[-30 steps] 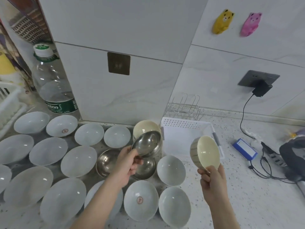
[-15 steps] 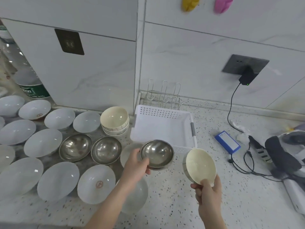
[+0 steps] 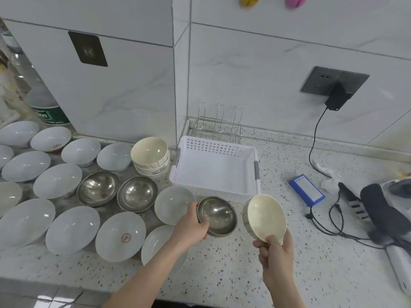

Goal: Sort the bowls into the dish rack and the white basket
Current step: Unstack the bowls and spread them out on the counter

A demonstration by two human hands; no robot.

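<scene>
Bowls in both hands' grip, steel bowl left, cream bowl right, white basket just beyond.

A home kitchen: tiled walls, speckled countertop, bowls, dish rack.

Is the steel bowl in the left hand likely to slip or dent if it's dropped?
Steel bowl looks smooth and shiny, so left hand's rim pinch could slip. Thin metal probably feels light, and would dent, not shatter.
</scene>
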